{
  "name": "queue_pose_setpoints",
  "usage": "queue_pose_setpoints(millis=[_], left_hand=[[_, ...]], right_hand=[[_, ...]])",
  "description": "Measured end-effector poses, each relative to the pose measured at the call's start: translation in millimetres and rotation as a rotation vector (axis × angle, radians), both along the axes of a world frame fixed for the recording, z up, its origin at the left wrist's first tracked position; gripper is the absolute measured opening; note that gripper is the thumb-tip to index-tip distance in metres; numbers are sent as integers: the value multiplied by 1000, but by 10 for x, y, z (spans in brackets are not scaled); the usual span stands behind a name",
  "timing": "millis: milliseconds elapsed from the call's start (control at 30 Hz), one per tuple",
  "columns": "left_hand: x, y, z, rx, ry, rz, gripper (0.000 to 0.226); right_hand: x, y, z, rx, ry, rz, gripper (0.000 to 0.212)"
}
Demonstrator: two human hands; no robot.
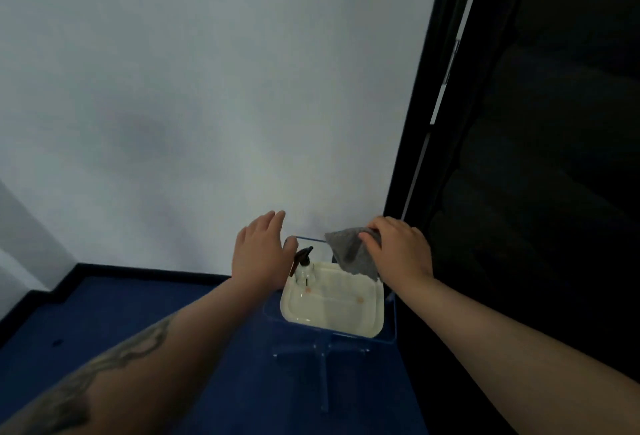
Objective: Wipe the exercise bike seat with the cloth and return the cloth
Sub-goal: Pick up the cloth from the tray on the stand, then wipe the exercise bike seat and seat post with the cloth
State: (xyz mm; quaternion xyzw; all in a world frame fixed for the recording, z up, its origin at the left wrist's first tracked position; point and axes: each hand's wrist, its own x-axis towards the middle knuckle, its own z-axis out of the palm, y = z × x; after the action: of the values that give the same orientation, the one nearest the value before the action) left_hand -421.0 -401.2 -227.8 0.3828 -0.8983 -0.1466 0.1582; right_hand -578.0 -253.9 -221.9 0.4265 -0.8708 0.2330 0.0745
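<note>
Cloth: a grey cloth (353,254) with a soft, nubbly weave is hanging in loose folds at the far right of the tray, its lower corner drooping over the tray's far right rim.
Right hand: the right hand (398,249) is pinching the cloth's top edge, fingers curled tight on the fabric, thumb pressing from the near side.
Left hand: the left hand (259,249) is hovering flat just left of the tray, fingers spread wide and holding nothing; whether the thumb is touching the stand's edge cannot be told.
Tray: a cream, glossy plastic tray (332,310), rectangular with rounded corners and a raised lip, is lying under the cloth.
Bottle: a small clear pump bottle (304,270) with a dark nozzle is standing upright in the tray's far left corner.
Stand: a clear acrylic stand (323,358) is carrying the tray on a see-through post and crossed feet.
Floor: a deep blue floor (138,313) with a dark skirting is spreading to the left.
Wall: a plain pale wall (207,88) is rising behind.
Right side: a black frame (419,123) is slanting up on the right.
</note>
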Motion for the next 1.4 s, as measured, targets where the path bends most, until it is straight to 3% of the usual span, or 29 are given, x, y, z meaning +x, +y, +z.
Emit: queue_pose_setpoints(millis=[433, 867, 1400], left_hand=[[714, 380, 542, -79, -44, 88, 56], [1634, 1728, 503, -64, -25, 440, 53], [4461, 3459, 737, -97, -24, 1032, 48]], right_hand=[[488, 271, 574, -92, 87, 19, 23], [1087, 902, 641, -95, 126, 374, 23], [3834, 1424, 688, -128, 25, 945, 22]])
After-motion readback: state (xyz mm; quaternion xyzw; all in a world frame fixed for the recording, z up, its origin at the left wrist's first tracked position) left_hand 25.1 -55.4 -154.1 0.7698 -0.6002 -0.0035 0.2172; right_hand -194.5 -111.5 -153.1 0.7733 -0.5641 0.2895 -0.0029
